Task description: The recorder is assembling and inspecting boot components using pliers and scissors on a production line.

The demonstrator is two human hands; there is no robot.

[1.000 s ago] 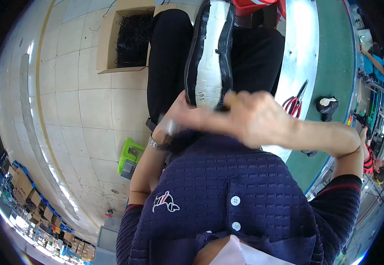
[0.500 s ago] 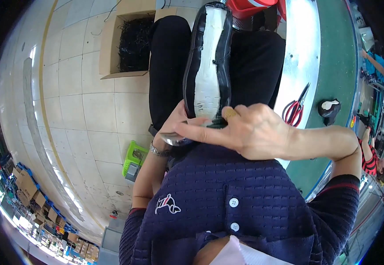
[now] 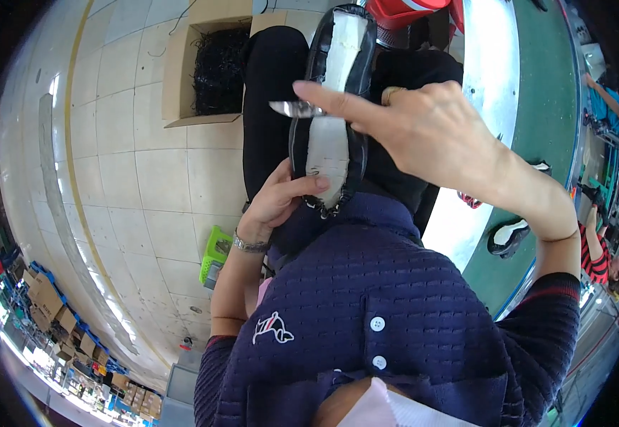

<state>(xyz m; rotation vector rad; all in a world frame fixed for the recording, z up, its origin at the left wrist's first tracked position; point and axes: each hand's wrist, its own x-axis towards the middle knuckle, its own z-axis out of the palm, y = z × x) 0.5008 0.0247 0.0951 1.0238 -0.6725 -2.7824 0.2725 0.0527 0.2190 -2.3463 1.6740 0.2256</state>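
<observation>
A black leather shoe (image 3: 329, 146) lies sole side up along my lap, its dark edges folded over a white insole. My left hand (image 3: 277, 196) grips the end nearest my body, its thumb laid on the insole. Above the shoe's middle, my right hand (image 3: 434, 132) is closed on a knife. The knife's shiny blade (image 3: 292, 109) points left across the shoe, and its handle is hidden in my fingers. Whether the blade touches the leather, I cannot tell.
A cardboard box (image 3: 174, 92) of black scraps (image 3: 217, 71) stands on the floor at left, with a green basket (image 3: 213, 245) nearer. To the right run a metal ledge (image 3: 491, 64) and green belt (image 3: 543, 85) carrying another shoe (image 3: 506, 238). My forearm partly covers red-handled pliers (image 3: 469, 201).
My right hand and the knife have moved from the shoe's near end up to its middle. My left thumb now rests on the insole. The shoes on the belt have shifted.
</observation>
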